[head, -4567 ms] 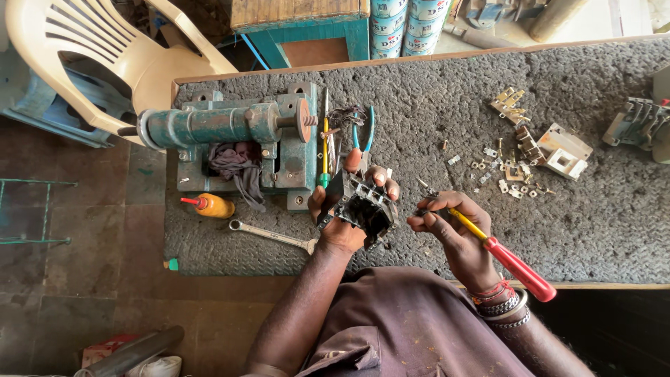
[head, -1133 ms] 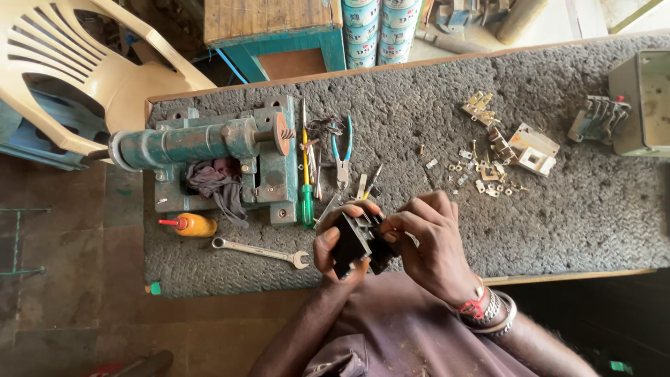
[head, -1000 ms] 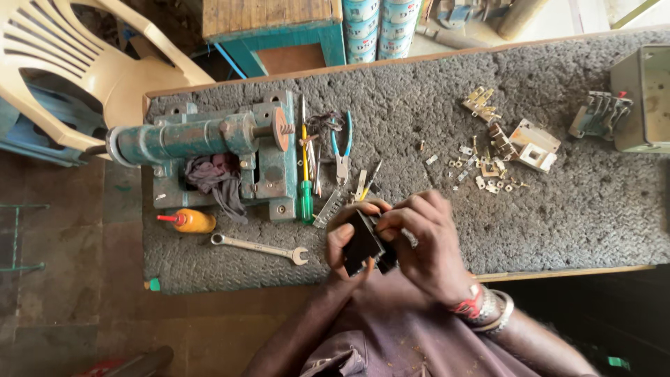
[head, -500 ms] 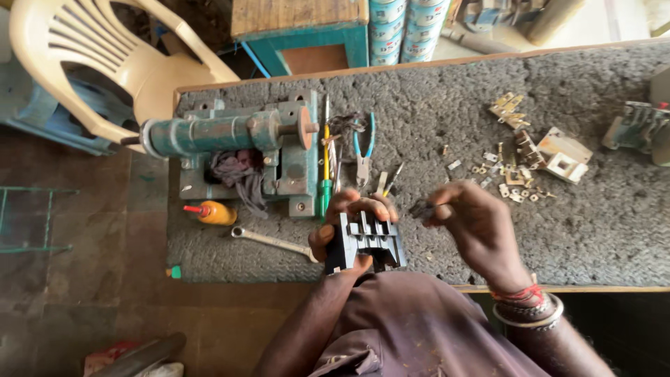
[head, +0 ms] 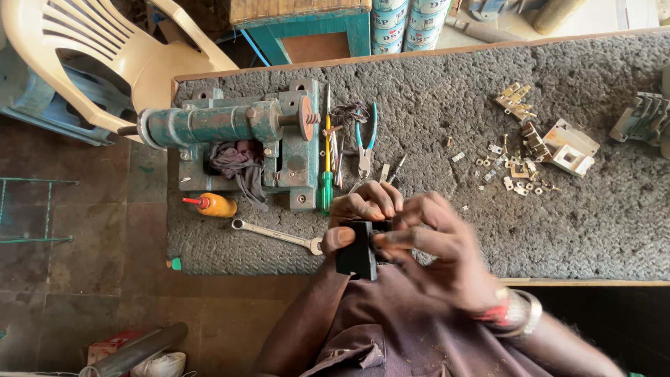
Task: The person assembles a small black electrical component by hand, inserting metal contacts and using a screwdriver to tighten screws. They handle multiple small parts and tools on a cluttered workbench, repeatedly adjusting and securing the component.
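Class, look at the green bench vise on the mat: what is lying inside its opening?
A dark crumpled rag lies inside the green bench vise and hangs over its front edge. Whatever sits beneath the rag is covered and cannot be seen.

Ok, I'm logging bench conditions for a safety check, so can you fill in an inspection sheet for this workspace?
Surface: grey textured bench mat, wooden edge.
Job's things: black block-shaped part, held over the bench's near edge.
Clutter: green bench vise with a rag; screwdriver; pliers; spanner; orange bottle; small metal parts.
Grippers: left hand grips the part; right hand, blurred, touches it.
Cables: nothing seen.
Surroundings: plastic chair, stacked tins, tiled floor.
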`<state>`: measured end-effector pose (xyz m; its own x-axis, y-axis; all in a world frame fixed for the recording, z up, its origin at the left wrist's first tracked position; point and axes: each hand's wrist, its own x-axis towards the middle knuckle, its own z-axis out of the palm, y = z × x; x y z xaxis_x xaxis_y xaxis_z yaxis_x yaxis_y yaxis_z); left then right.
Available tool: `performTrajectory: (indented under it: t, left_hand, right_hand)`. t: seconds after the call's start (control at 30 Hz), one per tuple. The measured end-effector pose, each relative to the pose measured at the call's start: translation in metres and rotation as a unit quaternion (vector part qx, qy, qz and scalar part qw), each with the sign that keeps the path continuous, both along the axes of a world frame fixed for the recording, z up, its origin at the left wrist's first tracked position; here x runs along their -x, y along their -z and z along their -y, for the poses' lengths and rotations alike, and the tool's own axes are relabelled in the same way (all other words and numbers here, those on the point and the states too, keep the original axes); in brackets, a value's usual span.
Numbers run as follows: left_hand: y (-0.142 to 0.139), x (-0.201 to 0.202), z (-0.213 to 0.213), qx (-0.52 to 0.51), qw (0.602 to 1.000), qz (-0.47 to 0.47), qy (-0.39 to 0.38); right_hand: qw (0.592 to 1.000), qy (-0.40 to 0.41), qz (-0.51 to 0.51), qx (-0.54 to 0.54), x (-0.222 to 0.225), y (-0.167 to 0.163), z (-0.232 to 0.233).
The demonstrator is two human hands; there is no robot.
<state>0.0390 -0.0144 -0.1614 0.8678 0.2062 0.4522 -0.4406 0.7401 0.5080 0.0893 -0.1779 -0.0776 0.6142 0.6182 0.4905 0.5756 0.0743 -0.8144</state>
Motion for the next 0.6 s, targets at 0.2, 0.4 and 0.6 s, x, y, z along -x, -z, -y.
performTrajectory:
  t: [0.2,0.4,0.6]
  left_hand:
    - [-0.006,0.011,-0.001,-0.096,0.990,-0.046,-0.094]
    - [-0.008,0.004,-0.006,-0.193,0.959,-0.017,-0.208]
    - [-0.026,0.001,-0.009,-0.157,0.961,-0.025,-0.227]
  right_hand:
    - [0.997,0.033,-0.062,0.024,0.003,-0.016,-0.016]
    - [0.996,0.049,-0.072,-0.007,0.011,-0.009,-0.015]
    - [0.998,0.027,-0.040,-0.040,0.016,0.004,-0.011]
